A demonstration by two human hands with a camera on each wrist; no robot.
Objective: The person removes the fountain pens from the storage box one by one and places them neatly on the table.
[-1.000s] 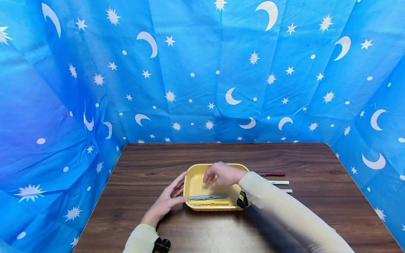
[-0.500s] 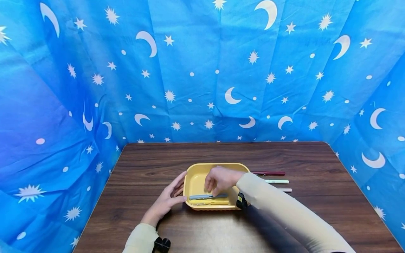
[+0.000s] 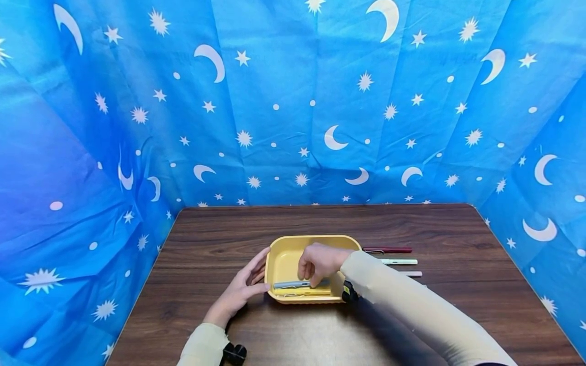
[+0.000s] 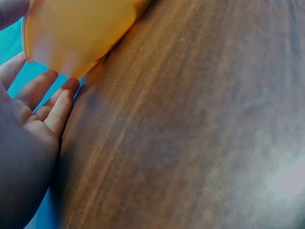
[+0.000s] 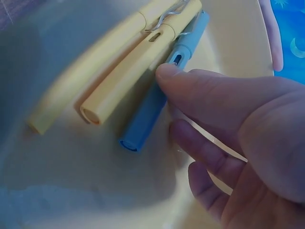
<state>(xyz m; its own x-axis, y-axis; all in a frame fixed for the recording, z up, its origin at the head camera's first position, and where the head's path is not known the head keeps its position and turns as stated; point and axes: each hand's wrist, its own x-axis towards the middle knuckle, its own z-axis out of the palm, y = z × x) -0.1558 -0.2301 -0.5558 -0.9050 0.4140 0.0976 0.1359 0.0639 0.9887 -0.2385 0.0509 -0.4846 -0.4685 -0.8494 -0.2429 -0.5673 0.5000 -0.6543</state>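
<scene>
A yellow plastic tray [image 3: 285,254] stands on the table. In it, along the near wall, a capped blue pen [image 5: 147,112] and a capped yellow pen [image 5: 138,67] with a wire clip lie side by side. My right hand [image 3: 322,260] reaches into the tray and pinches the blue pen near its middle, thumb on top; the fingertips beneath are partly hidden. Beside the yellow pen runs a paler yellow shape [image 5: 86,69]; I cannot tell whether it is another pen or a reflection. My left hand [image 3: 240,290] rests against the tray's left end, fingers along the outer wall, thumb at the near corner.
Right of the tray, partly behind my right forearm, lie a dark red pen [image 3: 393,250], a pale green pen [image 3: 403,262] and a pale pink pen [image 3: 414,274]. Blue cloth [image 3: 293,122] with moons and stars surrounds the wooden table [image 3: 210,239].
My right hand has come down and towards the near wall, its fingers closing in on the blue pen. The left hand has stayed at the tray's left end.
</scene>
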